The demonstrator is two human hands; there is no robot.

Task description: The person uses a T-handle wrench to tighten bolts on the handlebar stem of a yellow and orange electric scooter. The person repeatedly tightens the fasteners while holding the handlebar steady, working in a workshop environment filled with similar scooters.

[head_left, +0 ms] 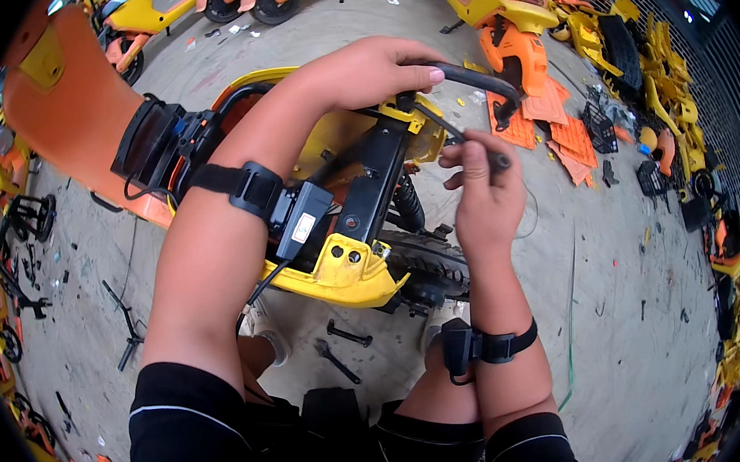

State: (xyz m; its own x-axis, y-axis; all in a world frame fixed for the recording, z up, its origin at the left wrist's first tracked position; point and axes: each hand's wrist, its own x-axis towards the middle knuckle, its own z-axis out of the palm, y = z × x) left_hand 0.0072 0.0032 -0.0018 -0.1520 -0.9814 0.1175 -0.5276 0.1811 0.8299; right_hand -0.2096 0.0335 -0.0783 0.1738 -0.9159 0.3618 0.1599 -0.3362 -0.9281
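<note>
Cable work on a partly stripped yellow-and-black scooter frame point(361, 232) lying on the concrete floor point(624, 314). The left hand point(369, 68) is closed over a curved black rubber-sheathed tube point(484, 78); the right hand point(483, 190) pinches a thin black cable point(454, 131) just below it. Both parts look light and bendable, probably best gripped near their free ends.

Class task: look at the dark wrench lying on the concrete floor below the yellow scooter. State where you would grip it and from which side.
Grip the wrench at mid-shank, from above. It lies flat on the floor, its slim shank free both sides, apart from the neighbouring tool, so fingers can likely straddle it.
</note>
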